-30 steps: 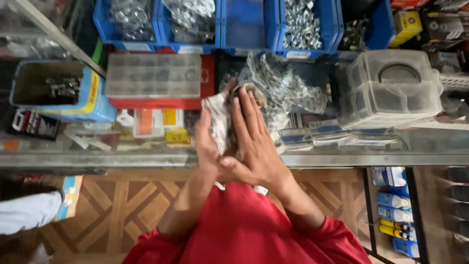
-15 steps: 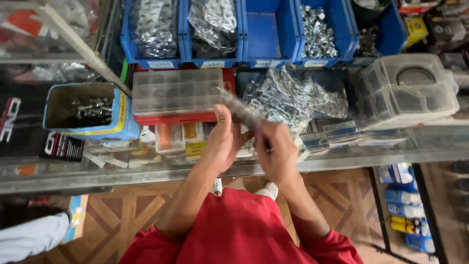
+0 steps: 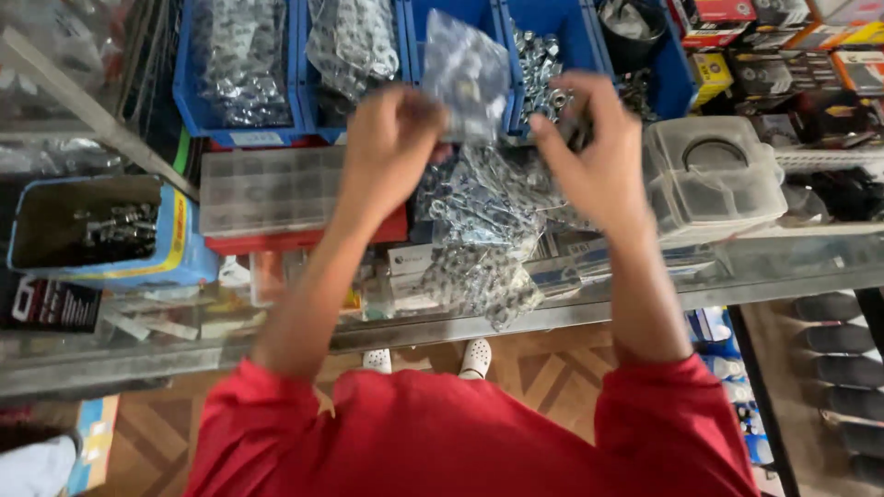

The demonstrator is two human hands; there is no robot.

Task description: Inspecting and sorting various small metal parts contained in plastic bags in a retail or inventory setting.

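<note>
While both hands are raised over the glass counter (image 3: 645,285), the item in hand is a small clear plastic bag of metal hardware (image 3: 465,74), held up above the row of blue bins (image 3: 442,37).

Grip, left hand (image 3: 387,143): fingers pinched shut on the bag's left lower edge; the bag stands upward from the pinch, slightly tilted.

Grip, right hand (image 3: 599,156): fingers curled and narrow, just to the right of the bag. Whether they touch its right edge or clasp some other small dark thing cannot be told; motion blur hides the fingertips.

Below the grip: a heap of further clear bags of chain or ring hardware (image 3: 483,239), spilling toward the counter's front edge. Left of and below the left hand: a clear compartment organiser box (image 3: 267,189) on a red tray (image 3: 304,239). Further left: a blue and yellow tin of bolts (image 3: 97,230). Right of the right hand: a clear lidded plastic container (image 3: 714,175). Beyond the right fingertips: a blue bin of loose nuts (image 3: 543,55).

Handling note, as a judgement: a loaded bag pinched at one edge tends to swing and sag, so a second pinch on the opposite edge would steady it. Keeping it over the bins or the heap means anything that slips lands among stock, not on the floor.
</note>
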